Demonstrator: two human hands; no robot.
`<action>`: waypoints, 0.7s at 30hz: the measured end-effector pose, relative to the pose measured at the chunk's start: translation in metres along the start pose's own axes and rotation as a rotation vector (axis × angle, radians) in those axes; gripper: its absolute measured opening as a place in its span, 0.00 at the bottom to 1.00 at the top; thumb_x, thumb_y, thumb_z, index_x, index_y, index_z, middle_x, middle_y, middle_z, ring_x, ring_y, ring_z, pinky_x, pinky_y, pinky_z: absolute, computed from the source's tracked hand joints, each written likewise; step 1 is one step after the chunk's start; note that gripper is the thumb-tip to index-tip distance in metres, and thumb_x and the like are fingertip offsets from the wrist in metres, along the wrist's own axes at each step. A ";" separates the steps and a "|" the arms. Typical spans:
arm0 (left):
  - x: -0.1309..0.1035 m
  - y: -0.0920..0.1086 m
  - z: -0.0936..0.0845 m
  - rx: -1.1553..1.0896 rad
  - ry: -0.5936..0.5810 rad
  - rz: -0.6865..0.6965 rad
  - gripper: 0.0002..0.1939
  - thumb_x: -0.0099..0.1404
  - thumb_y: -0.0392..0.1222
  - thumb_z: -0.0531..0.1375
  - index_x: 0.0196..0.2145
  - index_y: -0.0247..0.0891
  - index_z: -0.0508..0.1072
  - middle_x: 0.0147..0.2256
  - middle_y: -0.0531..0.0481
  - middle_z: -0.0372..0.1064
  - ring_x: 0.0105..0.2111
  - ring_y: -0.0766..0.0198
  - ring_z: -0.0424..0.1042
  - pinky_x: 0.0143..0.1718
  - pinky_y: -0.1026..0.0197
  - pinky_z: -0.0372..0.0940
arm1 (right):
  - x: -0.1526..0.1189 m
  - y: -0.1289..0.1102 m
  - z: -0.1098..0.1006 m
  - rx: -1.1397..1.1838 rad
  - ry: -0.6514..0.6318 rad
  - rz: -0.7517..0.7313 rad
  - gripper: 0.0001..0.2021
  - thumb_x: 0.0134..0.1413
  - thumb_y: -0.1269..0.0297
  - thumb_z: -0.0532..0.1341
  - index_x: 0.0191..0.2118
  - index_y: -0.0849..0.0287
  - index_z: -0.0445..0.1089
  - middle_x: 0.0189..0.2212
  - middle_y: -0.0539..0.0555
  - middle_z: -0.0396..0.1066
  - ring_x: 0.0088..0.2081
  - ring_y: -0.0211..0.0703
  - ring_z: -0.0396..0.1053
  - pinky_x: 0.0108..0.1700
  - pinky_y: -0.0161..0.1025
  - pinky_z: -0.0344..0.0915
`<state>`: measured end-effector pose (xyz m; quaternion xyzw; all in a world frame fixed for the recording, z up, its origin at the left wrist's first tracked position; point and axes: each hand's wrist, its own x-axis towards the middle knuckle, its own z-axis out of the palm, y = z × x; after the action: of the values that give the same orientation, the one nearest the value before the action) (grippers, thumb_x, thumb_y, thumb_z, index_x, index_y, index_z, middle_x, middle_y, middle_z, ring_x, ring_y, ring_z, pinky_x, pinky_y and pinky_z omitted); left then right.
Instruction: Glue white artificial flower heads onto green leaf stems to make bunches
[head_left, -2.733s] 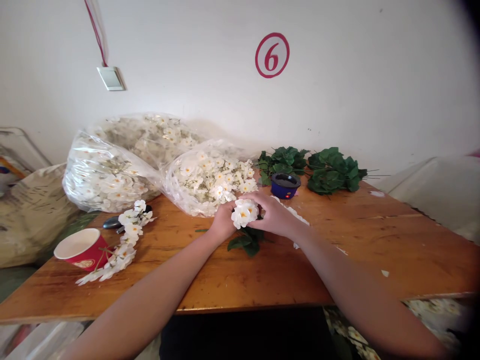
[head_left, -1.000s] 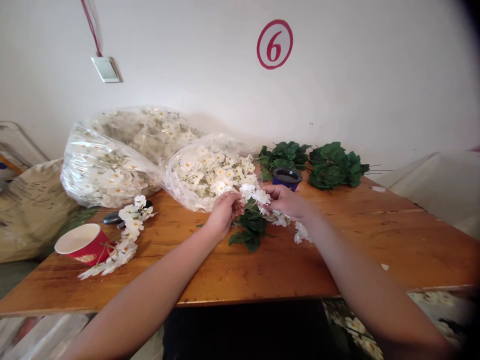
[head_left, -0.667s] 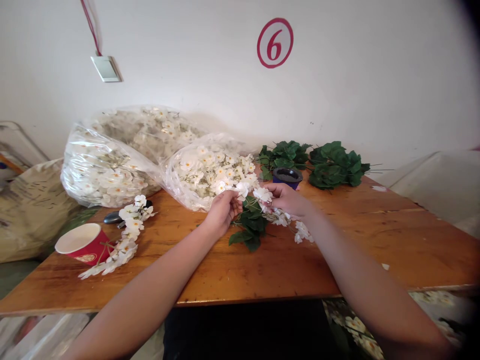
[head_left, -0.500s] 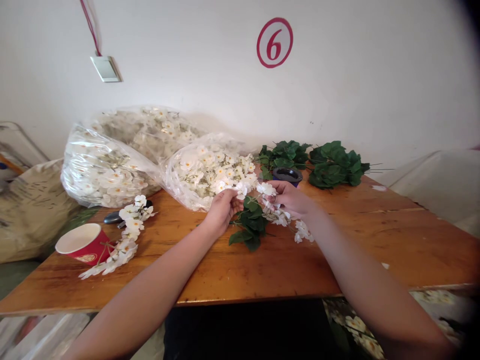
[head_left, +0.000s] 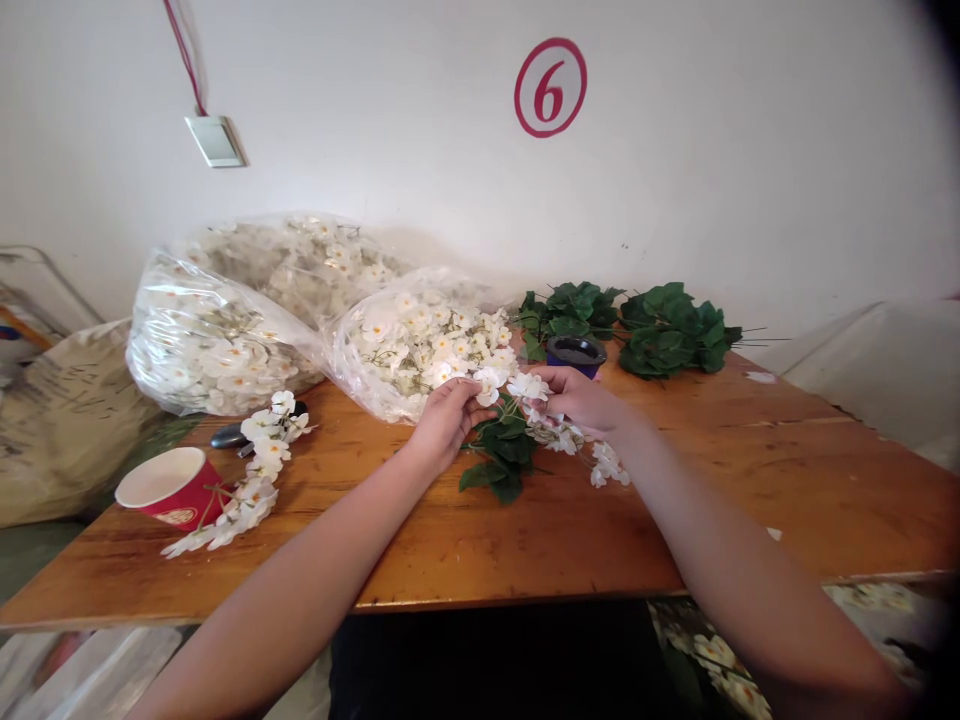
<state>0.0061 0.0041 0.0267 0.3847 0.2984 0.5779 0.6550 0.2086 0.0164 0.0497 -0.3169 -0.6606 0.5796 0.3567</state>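
My left hand [head_left: 450,420] pinches a white artificial flower spray [head_left: 561,434] near one of its blossoms. Close by on the right, my right hand [head_left: 574,398] is closed on the same spray, whose blossoms hang below the fingers towards the right. Dark green artificial leaves [head_left: 501,455] show beneath and between the hands; whether they are joined to the spray I cannot tell. Just behind my right hand stands a dark blue pot [head_left: 576,352] with a black rim. The right fingertips are partly hidden by blossoms.
Clear plastic bags [head_left: 202,330] full of white flowers lie at the back left of the wooden table [head_left: 600,540]. Bunches of green leaves [head_left: 667,330] lie at the back right. A red paper cup [head_left: 169,490] and another flower spray [head_left: 262,470] are at left, beside a dark tool [head_left: 229,436].
My hands stay almost in place, with small finger movements on the flower spray. The blossom by my right fingers has shifted slightly left and down. The whole view has drifted a little.
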 end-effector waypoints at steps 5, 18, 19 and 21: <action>-0.006 0.002 0.004 -0.080 -0.143 -0.004 0.11 0.54 0.36 0.66 0.36 0.32 0.72 0.32 0.48 0.75 0.31 0.66 0.75 0.37 0.63 0.71 | 0.003 0.002 0.005 -0.047 0.007 -0.055 0.14 0.42 0.62 0.69 0.36 0.59 0.72 0.26 0.47 0.64 0.23 0.31 0.58 0.24 0.32 0.59; -0.007 -0.005 0.002 -0.003 -0.097 0.010 0.22 0.42 0.30 0.71 0.35 0.34 0.69 0.30 0.51 0.76 0.27 0.66 0.74 0.30 0.65 0.68 | 0.001 -0.004 0.010 -0.467 0.035 -0.223 0.14 0.41 0.64 0.68 0.39 0.56 0.77 0.56 0.57 0.64 0.57 0.51 0.63 0.57 0.45 0.59; -0.007 -0.005 0.002 0.014 -0.078 0.010 0.22 0.41 0.31 0.71 0.35 0.35 0.69 0.30 0.51 0.75 0.26 0.67 0.74 0.29 0.65 0.68 | 0.001 -0.003 0.010 -0.501 0.018 -0.227 0.14 0.43 0.63 0.68 0.40 0.56 0.77 0.56 0.57 0.65 0.57 0.51 0.63 0.58 0.46 0.58; -0.008 -0.006 0.003 0.049 -0.046 0.023 0.22 0.40 0.31 0.71 0.34 0.35 0.69 0.29 0.52 0.75 0.24 0.67 0.73 0.27 0.65 0.68 | 0.001 0.001 0.009 -0.546 0.002 -0.219 0.16 0.45 0.63 0.67 0.43 0.55 0.76 0.56 0.57 0.64 0.58 0.51 0.63 0.59 0.46 0.58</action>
<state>0.0104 -0.0041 0.0224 0.4175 0.2928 0.5688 0.6453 0.2001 0.0125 0.0486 -0.3288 -0.8220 0.3380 0.3193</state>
